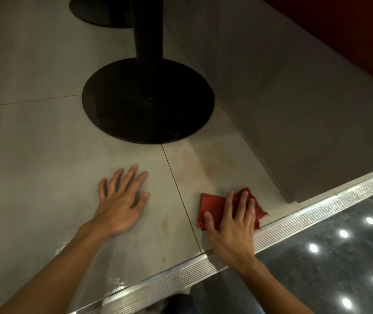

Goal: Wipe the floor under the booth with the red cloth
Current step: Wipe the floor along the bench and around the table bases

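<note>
Two hands are down: left hand [122, 200] flat on the tiled floor [45, 155], fingers spread; right hand [233, 225] presses one red cloth [212, 205], fingers straight, near two black table bases [148, 100].

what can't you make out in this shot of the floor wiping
Head view only:
- Red cloth: its middle lies under the right hand, so its folds are hidden.
- Black table post: cut off by the top edge; no tabletop shows.
- Second black base: cut by the top edge and the post.
- Dark shape at the bottom edge: cut off, too dark to name.
- Tile floor beneath the left hand: covered.
</note>
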`<state>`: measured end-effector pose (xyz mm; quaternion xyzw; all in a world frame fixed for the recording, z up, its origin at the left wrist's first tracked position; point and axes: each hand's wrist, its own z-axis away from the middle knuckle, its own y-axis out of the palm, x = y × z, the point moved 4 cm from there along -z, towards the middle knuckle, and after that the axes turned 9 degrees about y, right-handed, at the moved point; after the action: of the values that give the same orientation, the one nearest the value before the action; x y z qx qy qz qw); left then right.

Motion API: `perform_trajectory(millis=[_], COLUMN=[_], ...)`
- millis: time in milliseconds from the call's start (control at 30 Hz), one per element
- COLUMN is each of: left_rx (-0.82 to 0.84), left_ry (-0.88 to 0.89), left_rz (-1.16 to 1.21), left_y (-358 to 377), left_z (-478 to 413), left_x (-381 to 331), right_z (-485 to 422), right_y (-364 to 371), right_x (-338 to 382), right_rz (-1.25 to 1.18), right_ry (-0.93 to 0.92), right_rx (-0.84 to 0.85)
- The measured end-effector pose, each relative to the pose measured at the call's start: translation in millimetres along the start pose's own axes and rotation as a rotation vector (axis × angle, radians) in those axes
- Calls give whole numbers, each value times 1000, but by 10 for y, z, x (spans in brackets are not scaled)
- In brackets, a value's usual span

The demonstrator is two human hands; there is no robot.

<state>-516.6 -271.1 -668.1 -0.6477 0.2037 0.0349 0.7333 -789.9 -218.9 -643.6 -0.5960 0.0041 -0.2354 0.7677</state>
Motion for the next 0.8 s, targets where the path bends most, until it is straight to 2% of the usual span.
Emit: perform_trajectory(millis=[200, 367, 500, 667, 800], left_rx=[-78, -76, -54, -81, -74], left_ry=[-32, -186, -172, -147, -137], left_rz=[182, 30, 89, 140, 136], left_y=[-85, -123, -131, -158, -151], left_z=[-8, 158, 197, 206, 216], left_x=[61, 295, 339, 390, 402], right_z=[202, -238, -139, 213, 228], right_y=[256, 252, 374, 429, 285], right_x=[599, 1024, 1276, 1200, 871], right_rz=[74, 116, 159, 203, 214], right_ry=[-351, -478, -632, -896, -938], right_rx=[99, 173, 183, 265, 246])
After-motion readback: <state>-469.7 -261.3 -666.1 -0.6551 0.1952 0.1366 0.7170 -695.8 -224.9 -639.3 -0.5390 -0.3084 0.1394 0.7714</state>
